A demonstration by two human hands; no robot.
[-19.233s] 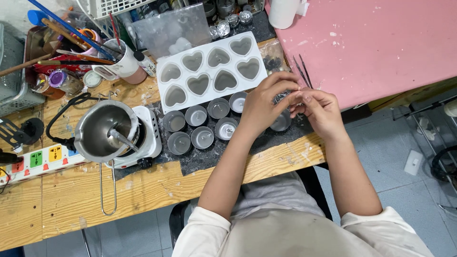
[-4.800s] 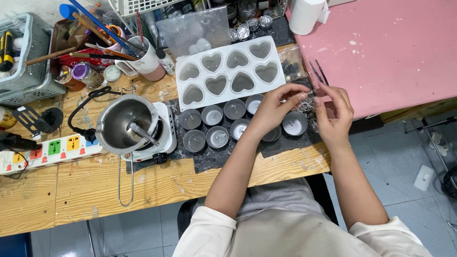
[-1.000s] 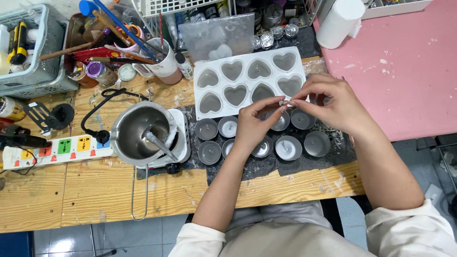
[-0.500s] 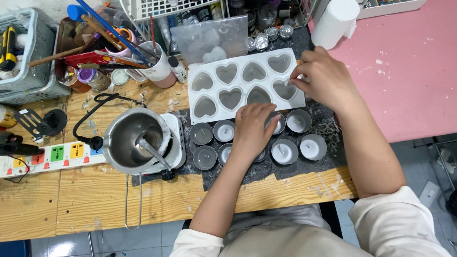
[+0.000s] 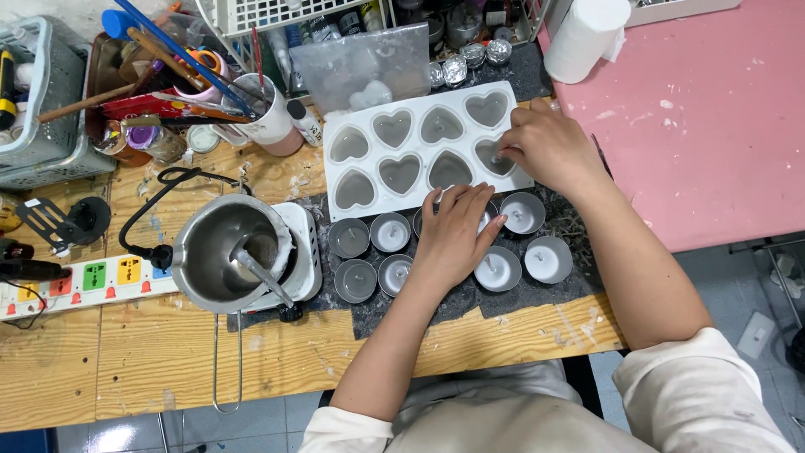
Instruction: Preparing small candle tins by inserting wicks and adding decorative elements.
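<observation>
The left hand (image 5: 453, 235) lies flat, palm down, fingers spread loosely over the small round tins (image 5: 390, 232) on the dark mat (image 5: 537, 294), gripping nothing. Seven tins show; any beneath the hand are hidden. Beyond them, the white mould (image 5: 423, 151) with seven heart cavities lies on the tabletop (image 5: 126, 369), long axis running left-right, right end tilted farther. The right hand (image 5: 549, 147) pinches narrowly into its right-hand cavity; what it holds cannot be told.
</observation>
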